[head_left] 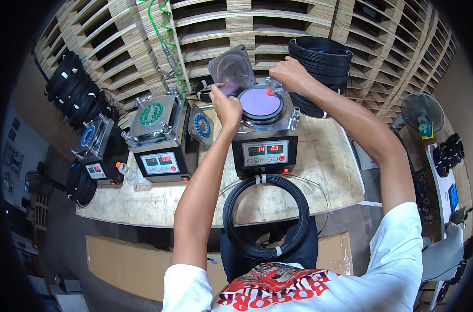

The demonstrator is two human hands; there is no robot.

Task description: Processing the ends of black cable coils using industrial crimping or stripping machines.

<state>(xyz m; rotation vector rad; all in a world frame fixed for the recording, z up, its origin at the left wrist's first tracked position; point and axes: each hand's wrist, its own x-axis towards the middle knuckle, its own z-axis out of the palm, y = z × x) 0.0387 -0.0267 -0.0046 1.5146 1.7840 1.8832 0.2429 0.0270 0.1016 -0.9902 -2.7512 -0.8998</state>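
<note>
I see glossy clear plastic bottle (276, 86), upper centre; smooth matt lilac disc (260, 102) beside; shiny metal machine top (167, 126), left of centre; rough wood pallets (210, 26), top; smooth plastic-looking coil (230, 221), lower centre.

Bottle (276, 87) in right hand (290, 74) over purple disc (259, 102)

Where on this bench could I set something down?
Bare bench lies between the purple-disc machine and the right edge, also before the middle machine. It's crowded around the purple disc, beside left hand and right hand.
</note>
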